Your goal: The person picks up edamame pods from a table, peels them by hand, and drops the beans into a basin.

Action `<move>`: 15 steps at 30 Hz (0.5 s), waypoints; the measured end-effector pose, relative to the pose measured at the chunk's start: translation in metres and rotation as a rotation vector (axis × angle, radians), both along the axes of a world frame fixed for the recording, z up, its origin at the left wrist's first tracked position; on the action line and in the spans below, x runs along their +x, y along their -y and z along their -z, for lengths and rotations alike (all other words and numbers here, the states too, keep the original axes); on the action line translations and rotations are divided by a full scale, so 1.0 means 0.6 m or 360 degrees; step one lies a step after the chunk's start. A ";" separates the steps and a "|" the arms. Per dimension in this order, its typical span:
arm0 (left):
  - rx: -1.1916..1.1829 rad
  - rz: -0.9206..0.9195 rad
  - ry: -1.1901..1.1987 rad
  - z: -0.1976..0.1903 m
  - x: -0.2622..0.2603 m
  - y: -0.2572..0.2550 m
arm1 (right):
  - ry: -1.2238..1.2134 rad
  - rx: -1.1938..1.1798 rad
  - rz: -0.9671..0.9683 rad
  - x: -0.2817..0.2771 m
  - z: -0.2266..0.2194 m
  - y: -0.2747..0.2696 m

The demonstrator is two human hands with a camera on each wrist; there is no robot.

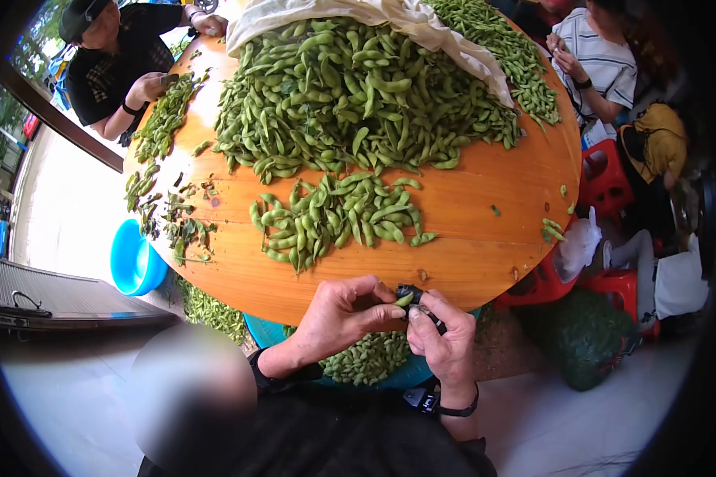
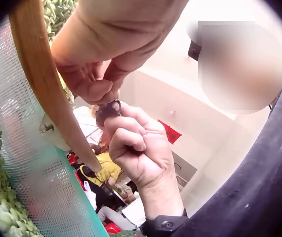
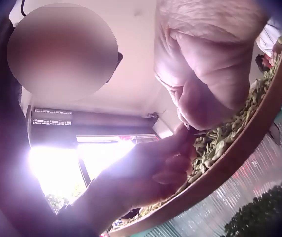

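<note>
In the head view my left hand [image 1: 338,314] pinches a green soybean pod [image 1: 404,300] between thumb and fingertips, just past the table's near edge. Opposite it, my right hand [image 1: 441,338] holds a small black tool [image 1: 429,319] with curled fingers, its dark end right at the pod. The tool's exact kind cannot be told. From the left wrist, a dark rounded piece [image 2: 106,111] shows where the fingertips of both hands meet. In the right wrist view the fingers hide most of the pod. A small heap of pods [image 1: 338,219] lies on the table ahead.
A large pod pile [image 1: 358,95] spills from a white cloth sack [image 1: 374,14] on the round wooden table [image 1: 485,230]. Below its near edge stands a teal basket [image 1: 421,372] holding pods. A blue basin [image 1: 127,258] is at left, red stools [image 1: 604,179] at right. Other people sit across.
</note>
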State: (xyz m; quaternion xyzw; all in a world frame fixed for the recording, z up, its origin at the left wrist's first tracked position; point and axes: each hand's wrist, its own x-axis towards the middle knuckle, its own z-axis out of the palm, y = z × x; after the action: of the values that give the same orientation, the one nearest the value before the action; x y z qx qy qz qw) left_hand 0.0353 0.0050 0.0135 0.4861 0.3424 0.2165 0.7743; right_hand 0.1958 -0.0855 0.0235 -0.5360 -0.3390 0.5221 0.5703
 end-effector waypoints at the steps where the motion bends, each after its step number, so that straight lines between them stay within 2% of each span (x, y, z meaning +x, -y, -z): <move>1: 0.0130 -0.0028 0.0013 0.000 0.002 0.003 | 0.0000 -0.0001 0.0000 0.003 0.001 0.000; 4: 0.0342 -0.0030 -0.0045 -0.002 0.002 0.001 | -0.0106 -0.0033 -0.0043 0.006 0.001 0.002; 9: 0.0505 0.0009 -0.0164 0.009 -0.002 -0.003 | 0.0026 0.0025 -0.0070 0.011 0.008 0.007; 11: 0.0198 0.0186 -0.0056 0.012 -0.008 -0.009 | -0.0076 0.0064 -0.0111 0.018 0.007 0.010; 12: 0.0197 0.0189 -0.0058 0.010 -0.011 -0.012 | -0.0179 0.0105 -0.0153 0.022 0.007 0.011; 13: -0.0238 0.0251 0.0157 0.006 -0.013 -0.015 | -0.0180 0.0105 -0.0150 0.027 0.008 0.012; 14: -0.0674 0.0309 0.0372 0.005 -0.013 -0.016 | -0.0338 0.0117 -0.0209 0.032 0.011 0.013; 15: -0.0676 0.0310 0.0370 0.008 -0.012 -0.012 | -0.0496 0.0128 -0.0267 0.035 0.012 0.014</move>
State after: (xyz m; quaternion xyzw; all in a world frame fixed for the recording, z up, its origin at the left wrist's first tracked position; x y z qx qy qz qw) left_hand 0.0280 0.0124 0.0085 0.3152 0.2404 0.1187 0.9104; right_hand 0.2166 -0.0941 0.0162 -0.3952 -0.3106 0.6307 0.5912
